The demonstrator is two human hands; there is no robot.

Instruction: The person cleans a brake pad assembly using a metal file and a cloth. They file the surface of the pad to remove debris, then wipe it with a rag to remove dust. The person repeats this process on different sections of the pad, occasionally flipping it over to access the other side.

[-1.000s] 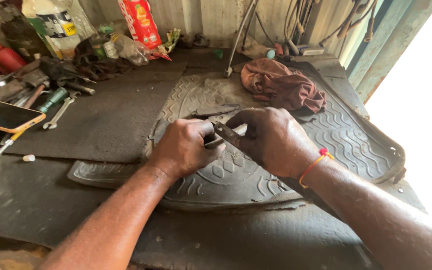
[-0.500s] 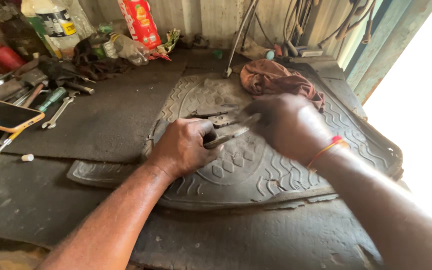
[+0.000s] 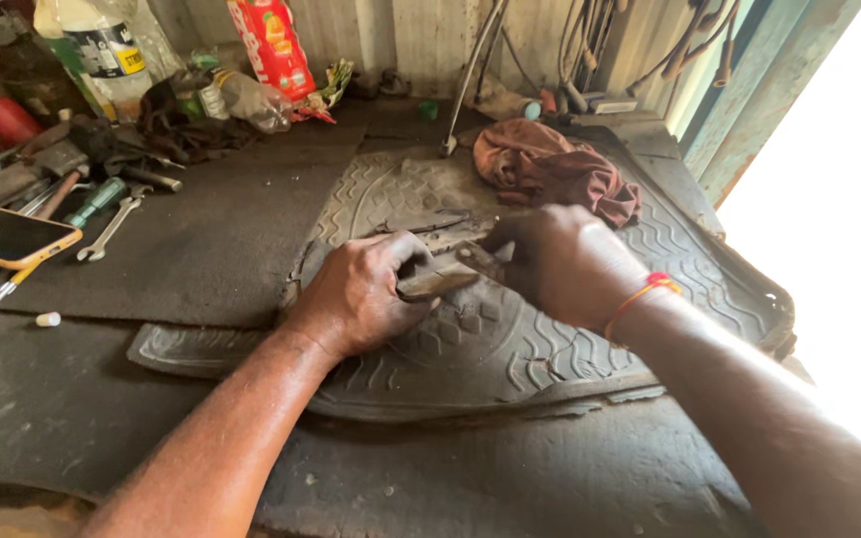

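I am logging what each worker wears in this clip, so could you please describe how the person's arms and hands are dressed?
Both forearms are bare, with no sleeves in view, and neither hand wears a glove. The left hand shows no ring, watch or band. The right hand has a thin red and orange thread band around its wrist.

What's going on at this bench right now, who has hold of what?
A person works with both bare hands over a dark ribbed rubber mat on a grimy workbench. The left hand grips a small flat brownish metal piece, and the right hand closes on its far end. A crumpled reddish-brown rag lies behind them. Wrenches and an orange-cased phone sit at the left.
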